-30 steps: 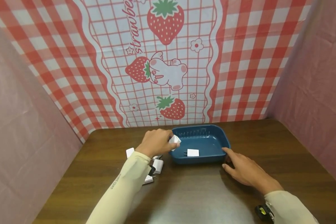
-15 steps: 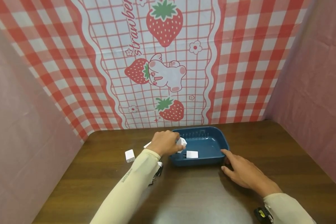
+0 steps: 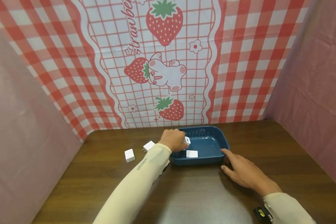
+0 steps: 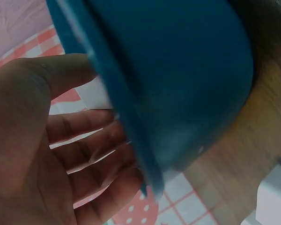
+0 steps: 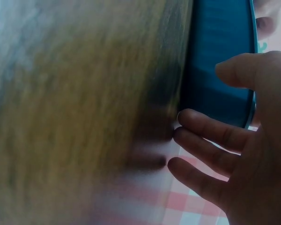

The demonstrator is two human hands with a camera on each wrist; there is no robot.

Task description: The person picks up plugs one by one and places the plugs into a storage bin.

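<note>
My left hand (image 3: 172, 139) pinches a white charger plug (image 3: 187, 141) above the left part of a blue plastic tray (image 3: 207, 161). In the left wrist view, part of the held charger (image 4: 94, 95) shows between thumb and fingers, just past the tray's rim (image 4: 126, 112). Another white charger (image 3: 192, 154) lies inside the tray near its front wall. My right hand (image 3: 245, 171) rests against the tray's front right corner with loosely bent fingers. From the right wrist, the thumb and fingers of this hand (image 5: 253, 117) appear beside the tray's outer wall (image 5: 220, 37).
Two white chargers (image 3: 129, 155) (image 3: 149, 146) lie on the brown wooden table (image 3: 201, 193) left of the tray. My left sleeve (image 3: 137, 177) covers part of the table. A red checked strawberry cloth (image 3: 168, 74) hangs behind, with pink cloth at both sides.
My left hand has moved right with the charger, farther over the tray. Two chargers on the table's left have come into fuller view. The right hand has stayed at the tray corner.
</note>
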